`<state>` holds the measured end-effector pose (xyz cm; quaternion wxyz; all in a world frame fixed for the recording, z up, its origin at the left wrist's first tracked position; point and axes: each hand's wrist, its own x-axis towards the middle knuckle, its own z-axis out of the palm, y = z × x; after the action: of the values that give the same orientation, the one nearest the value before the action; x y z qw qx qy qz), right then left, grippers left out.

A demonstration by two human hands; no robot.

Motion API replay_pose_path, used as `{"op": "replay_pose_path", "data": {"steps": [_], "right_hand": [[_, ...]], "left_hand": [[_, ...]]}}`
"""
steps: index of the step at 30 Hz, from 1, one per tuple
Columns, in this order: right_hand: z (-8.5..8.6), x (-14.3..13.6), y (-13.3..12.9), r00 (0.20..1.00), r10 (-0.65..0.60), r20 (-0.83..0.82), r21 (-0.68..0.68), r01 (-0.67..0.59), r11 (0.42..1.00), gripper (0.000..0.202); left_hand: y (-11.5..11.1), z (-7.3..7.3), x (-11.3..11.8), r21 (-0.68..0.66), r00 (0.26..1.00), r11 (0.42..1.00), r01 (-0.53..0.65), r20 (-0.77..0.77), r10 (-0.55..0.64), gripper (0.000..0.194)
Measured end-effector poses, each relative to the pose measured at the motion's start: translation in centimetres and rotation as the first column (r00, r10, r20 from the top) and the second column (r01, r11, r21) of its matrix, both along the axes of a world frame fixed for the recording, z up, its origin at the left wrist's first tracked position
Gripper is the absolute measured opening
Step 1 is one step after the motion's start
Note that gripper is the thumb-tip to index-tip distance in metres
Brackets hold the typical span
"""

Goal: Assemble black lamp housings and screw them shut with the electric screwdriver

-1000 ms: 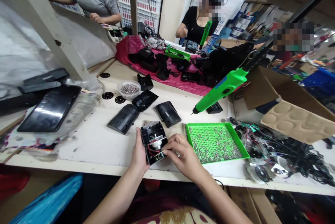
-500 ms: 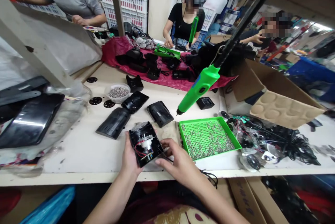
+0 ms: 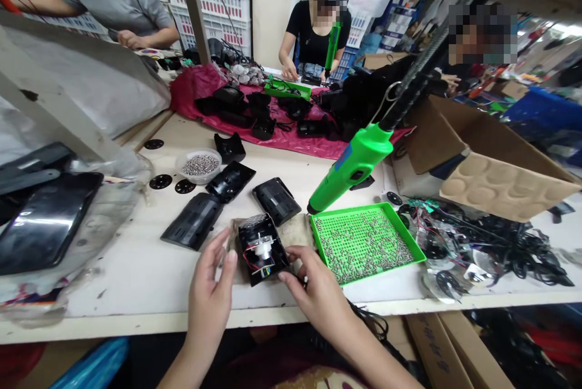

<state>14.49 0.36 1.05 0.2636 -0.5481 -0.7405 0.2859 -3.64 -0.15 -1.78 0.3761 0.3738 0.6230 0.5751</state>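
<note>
A black plastic housing (image 3: 252, 256), with a white motor (image 3: 264, 248) and red, blue and yellow wires inside, lies with its open side up at the front of the bench. Just left of it is my left hand (image 3: 213, 280), fingers apart and holding nothing. My right hand (image 3: 313, 280) grips the housing's right edge between thumb and fingers. Over the bench hangs a green electric screwdriver (image 3: 350, 168), its tip near the corner of a green tray (image 3: 377, 274) of small screws. Black plastic covers (image 3: 193, 219) lie behind the housing.
A bowl (image 3: 200, 165) of small metal parts stands behind the covers, near black discs (image 3: 160, 182). Tangled wires and parts (image 3: 459, 249) lie at right, below a cardboard box (image 3: 504, 186). Glossy black panels (image 3: 50, 219) lie left. Co-workers sit beyond a pink sheet (image 3: 182, 89).
My left hand has let go of the housing and moved left. The housing now rests on the bench, slightly further right in view, with my right hand still on it.
</note>
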Motion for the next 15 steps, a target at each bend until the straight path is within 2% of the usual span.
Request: {"op": "replay_pose_path", "data": {"steps": [3, 6, 11, 13, 15], "right_hand": [[0.4, 0.0, 0.3, 0.999, 0.003, 0.047, 0.019, -0.004, 1.0, 0.023], [0.7, -0.3, 0.8, 0.996, 0.017, 0.082, -0.001, -0.017, 1.0, 0.016], [1.0, -0.6, 1.3, 0.993, 0.051, 0.108, -0.052, -0.046, 0.998, 0.011], [1.2, -0.6, 1.1, 0.995, 0.05, 0.086, -0.082, -0.042, 0.996, 0.015], [1.6, -0.4, 0.9, 0.999, 0.043, 0.001, -0.073, -0.042, 0.996, 0.014]], "left_hand": [[-2.3, -0.5, -0.2, -0.014, 0.952, 1.0, 0.026, -0.304, -0.029, 0.038], [-3.2, -0.8, 0.1, -0.005, 0.863, 0.995, 0.095, -0.498, -0.085, 0.035], [-2.7, -0.6, 1.2, 0.163, 0.704, 0.97, 0.18, -0.71, -0.011, 0.049], [-2.5, -0.9, 1.6, 0.195, 0.64, 0.949, 0.246, -0.768, -0.008, 0.038], [-2.3, -1.2, 1.7, 0.177, 0.61, 0.938, 0.297, -0.791, -0.044, 0.023]]}}
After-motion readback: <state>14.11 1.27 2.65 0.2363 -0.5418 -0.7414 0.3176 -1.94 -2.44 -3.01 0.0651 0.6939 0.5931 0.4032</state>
